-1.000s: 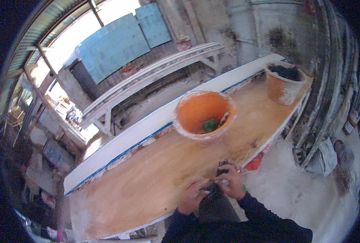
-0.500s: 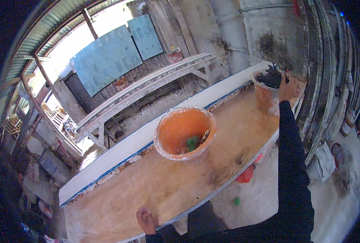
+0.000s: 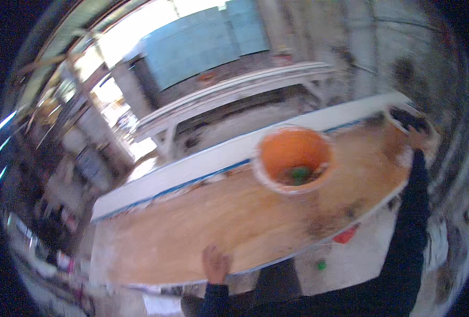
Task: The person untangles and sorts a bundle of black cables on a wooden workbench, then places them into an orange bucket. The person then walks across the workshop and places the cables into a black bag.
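Note:
My right hand (image 3: 417,140) is at the far right end of the workbench, its fingers closed over the rim of an orange bucket (image 3: 397,141) with a pale edge. Dark lumpy stuff (image 3: 408,119) fills the top of that bucket; motion blur hides its detail. My left hand (image 3: 216,264) rests at the near edge of the bench top, fingers loosely apart and nothing in them. Between the hands, nearer the right one, stands a larger orange bucket (image 3: 276,153) with a whitish rim. Something green (image 3: 299,174) lies at its bottom.
The tan bench top (image 3: 192,232) has a white raised board (image 3: 181,169) with a blue line along its far side. A long white bench (image 3: 234,87) stands beyond, below blue panels (image 3: 192,42). A red item (image 3: 345,234) and a small green one (image 3: 321,265) show below the near edge.
My view has swung left, so the bench and buckets sit further right in the picture, now blurred. My right hand stays at the far bucket's rim; my left remains on the near edge.

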{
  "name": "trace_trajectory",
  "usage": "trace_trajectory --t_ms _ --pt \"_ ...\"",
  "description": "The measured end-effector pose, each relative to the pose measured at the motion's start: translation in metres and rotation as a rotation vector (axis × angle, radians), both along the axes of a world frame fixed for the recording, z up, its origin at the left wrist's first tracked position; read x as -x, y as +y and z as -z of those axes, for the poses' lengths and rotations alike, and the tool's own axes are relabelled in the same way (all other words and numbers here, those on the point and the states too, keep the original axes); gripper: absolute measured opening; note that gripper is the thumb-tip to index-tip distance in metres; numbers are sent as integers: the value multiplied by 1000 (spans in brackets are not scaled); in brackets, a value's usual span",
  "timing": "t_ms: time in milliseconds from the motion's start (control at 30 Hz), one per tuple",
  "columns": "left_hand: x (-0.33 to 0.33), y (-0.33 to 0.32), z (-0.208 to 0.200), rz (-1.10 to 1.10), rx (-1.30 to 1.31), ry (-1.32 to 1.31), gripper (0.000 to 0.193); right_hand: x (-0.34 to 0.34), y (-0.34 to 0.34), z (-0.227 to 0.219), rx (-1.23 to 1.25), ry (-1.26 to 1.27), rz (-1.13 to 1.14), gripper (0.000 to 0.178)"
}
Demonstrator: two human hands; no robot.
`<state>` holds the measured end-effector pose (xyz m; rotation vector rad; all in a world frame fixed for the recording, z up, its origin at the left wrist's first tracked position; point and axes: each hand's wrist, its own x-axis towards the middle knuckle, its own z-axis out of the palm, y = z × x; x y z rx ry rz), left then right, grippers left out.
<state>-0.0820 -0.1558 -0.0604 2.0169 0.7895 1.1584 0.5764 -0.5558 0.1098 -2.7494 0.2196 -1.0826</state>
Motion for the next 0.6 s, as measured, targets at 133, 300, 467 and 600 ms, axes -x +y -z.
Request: trace_trajectory --t_ms 133,300,467,600 --pt "29 11 -24 50 -40 66 43 83 10 -5 -180 -401 -347 27" --pt "133 64 -54 -128 -131 186 44 314 132 54 -797 -298 -1102 38" --pt "240 129 -40 -139 -93 225 50 569 320 150 -1139 591 -1598 52" --pt "268 140 -16 36 19 -299 59 765 466 208 -1515 1530 -1672 55"
